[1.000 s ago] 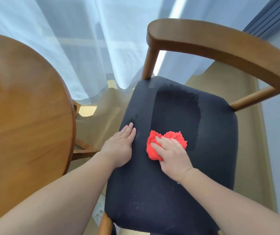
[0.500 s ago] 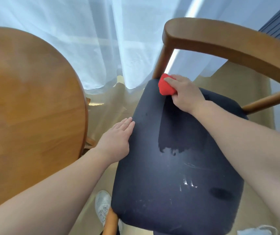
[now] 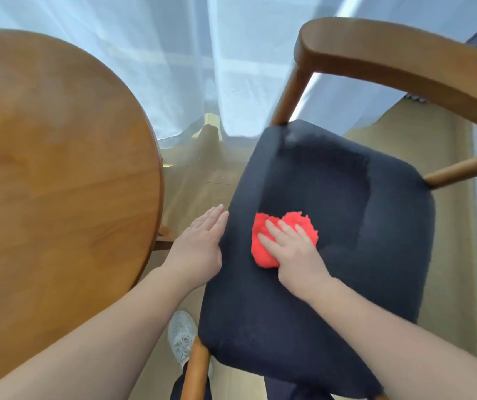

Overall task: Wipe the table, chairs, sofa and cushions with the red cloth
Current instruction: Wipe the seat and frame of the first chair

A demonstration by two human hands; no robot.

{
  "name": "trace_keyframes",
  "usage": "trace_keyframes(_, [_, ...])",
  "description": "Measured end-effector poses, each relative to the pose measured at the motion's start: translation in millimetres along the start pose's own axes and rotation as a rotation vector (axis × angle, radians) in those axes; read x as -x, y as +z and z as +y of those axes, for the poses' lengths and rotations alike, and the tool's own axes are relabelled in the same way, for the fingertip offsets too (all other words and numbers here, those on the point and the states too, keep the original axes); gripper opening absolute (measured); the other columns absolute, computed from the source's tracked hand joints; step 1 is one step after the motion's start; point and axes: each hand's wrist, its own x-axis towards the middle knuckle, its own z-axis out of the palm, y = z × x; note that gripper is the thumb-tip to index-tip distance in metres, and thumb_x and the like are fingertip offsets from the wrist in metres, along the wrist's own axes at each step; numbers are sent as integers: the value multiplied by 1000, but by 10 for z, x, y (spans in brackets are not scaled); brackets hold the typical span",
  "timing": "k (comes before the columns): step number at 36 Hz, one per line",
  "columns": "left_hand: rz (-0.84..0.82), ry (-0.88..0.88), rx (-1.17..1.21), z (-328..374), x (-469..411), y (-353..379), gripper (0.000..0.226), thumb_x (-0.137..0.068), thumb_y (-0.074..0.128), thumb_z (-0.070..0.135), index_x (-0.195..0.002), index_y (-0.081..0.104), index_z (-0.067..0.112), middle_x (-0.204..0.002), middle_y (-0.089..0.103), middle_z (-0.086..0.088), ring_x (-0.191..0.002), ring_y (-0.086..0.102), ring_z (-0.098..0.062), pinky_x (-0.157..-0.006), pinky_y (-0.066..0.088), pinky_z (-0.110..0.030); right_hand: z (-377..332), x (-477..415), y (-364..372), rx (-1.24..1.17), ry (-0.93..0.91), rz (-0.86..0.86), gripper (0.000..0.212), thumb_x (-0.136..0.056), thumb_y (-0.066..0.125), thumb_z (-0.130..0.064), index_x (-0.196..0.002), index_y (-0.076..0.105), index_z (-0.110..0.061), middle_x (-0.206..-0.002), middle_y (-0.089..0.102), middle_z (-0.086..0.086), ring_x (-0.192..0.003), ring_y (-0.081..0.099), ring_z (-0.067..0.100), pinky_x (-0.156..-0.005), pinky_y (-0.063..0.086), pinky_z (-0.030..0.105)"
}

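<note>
The right hand (image 3: 295, 249) lies flat with its fingers spread, pressing down on the fluffy red cloth (image 3: 275, 241). It is not gripping the cloth, just pushing it onto the seat. The cloth is bunched up and sits near the middle of the dark navy padded chair seat (image 3: 332, 269), a little toward 9 o'clock.

The left hand (image 3: 199, 243) is flat too, fingers together, holding nothing. It rests on the seat's edge at 9 o'clock, just beside the cloth hand but not touching it. It looks like it keeps the chair from sliding.

On the seat there is a darker patch from the cloth up toward 12 o'clock. That may be where the cloth has rubbed the fabric, but I can't be sure.

The curved brown wooden chair back (image 3: 404, 62) bends around from 12 to 3 o'clock. The round brown wooden table (image 3: 58, 183) is at 9 o'clock, near the chair but apart from it. A thin white curtain (image 3: 202, 67) hangs at 12 o'clock. A grey shoe (image 3: 181, 339) shows on the floor at 6 o'clock.

I think the step now is wiping the chair seat. The part near 3 o'clock and the front at 6 o'clock look like they need wiping next. That calls for sliding the cloth sideways with a flat, firm push. After that come the wooden back and arms. I can't tell if the table is done.
</note>
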Motion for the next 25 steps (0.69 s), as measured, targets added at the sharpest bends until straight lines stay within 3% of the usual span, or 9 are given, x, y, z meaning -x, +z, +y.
trace_keyframes(7, [3, -33, -2, 17, 193, 40, 59, -95, 40, 13, -150, 22, 21, -157, 20, 4, -144, 14, -12, -111, 3, -20, -40, 140, -21, -9, -15, -7, 70, -44, 76, 12, -109, 73, -15, -123, 65, 14, -107, 64, 37, -86, 50, 57])
trace_keyframes(13, [40, -63, 53, 58, 233, -84, 53, -93, 45, 15, -145, 35, 20, -149, 37, 2, -137, 32, -16, -112, 24, -28, 39, 33, -193, -123, -51, 14, 64, -47, 67, 16, -107, 72, -7, -116, 66, 19, -97, 66, 40, -76, 52, 54])
trace_keyframes(17, [50, -69, 83, 10, 293, -163, 51, -94, 45, 13, -144, 37, 19, -148, 39, 2, -136, 33, -16, -113, 27, -29, 158, -357, -428, -160, -3, 79, 55, -62, 51, 5, -115, 68, -2, -122, 62, 24, -104, 61, 45, -83, 51, 53])
trace_keyframes(21, [46, -81, 113, -53, 339, -195, 50, -94, 45, 12, -143, 38, 18, -148, 39, 1, -136, 33, -16, -114, 28, -30, 389, -951, -629, -78, 129, 116, 59, -74, 53, 4, -131, 55, -7, -134, 54, 17, -115, 53, 41, -91, 44, 49])
trace_keyframes(25, [43, -67, 128, -94, 367, -192, 50, -92, 44, 8, -142, 40, 14, -147, 40, -1, -135, 34, -16, -113, 27, -28, 553, -1489, -732, -31, 212, 126, 54, -79, 49, 0, -132, 47, -13, -131, 52, 11, -114, 48, 38, -94, 38, 46])
